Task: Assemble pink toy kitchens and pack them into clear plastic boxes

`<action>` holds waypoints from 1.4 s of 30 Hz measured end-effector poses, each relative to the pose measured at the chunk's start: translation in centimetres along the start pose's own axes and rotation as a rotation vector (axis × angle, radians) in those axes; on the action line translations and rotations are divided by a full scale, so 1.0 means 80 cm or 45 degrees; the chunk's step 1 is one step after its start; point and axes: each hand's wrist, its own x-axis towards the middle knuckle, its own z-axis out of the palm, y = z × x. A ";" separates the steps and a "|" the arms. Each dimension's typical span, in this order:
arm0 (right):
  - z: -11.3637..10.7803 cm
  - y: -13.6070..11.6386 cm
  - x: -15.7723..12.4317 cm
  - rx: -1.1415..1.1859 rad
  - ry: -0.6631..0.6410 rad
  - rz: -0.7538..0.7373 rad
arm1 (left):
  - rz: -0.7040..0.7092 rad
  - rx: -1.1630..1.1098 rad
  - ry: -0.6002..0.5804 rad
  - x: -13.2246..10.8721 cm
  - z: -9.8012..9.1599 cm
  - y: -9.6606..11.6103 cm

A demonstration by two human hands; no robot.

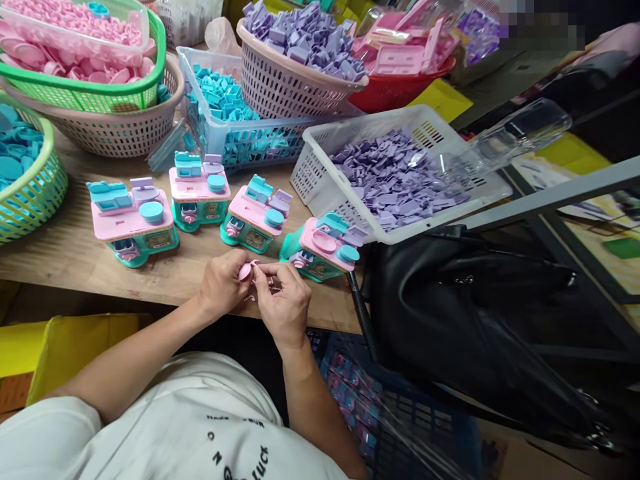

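Observation:
My left hand [221, 283] and my right hand [283, 301] meet at the front edge of the wooden table [70, 257]. Both are closed around a small pink plastic piece [245, 271], pinched between their fingertips. Just beyond them stands a row of pink-and-teal toy kitchen sets: one at the left [131, 220], one behind [199, 190], one in the middle [255, 215] and one tilted at the right [323, 247].
A white crate of purple parts [400, 177] sits at the right. Baskets of pink [80, 40], blue [225, 100] and purple parts [300, 47] crowd the back. A black bag [465, 313] lies at the right, a dark blue crate [390, 413] beneath the table.

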 end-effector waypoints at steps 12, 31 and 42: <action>0.006 0.011 0.001 0.099 -0.032 -0.082 | -0.402 -0.421 -0.010 0.014 -0.005 0.001; 0.016 0.033 0.137 -0.564 -0.239 -0.517 | -0.298 -0.324 0.029 0.066 -0.043 -0.027; 0.012 0.028 0.137 -0.635 -0.267 -0.562 | -0.274 -0.321 -0.085 0.064 -0.035 -0.024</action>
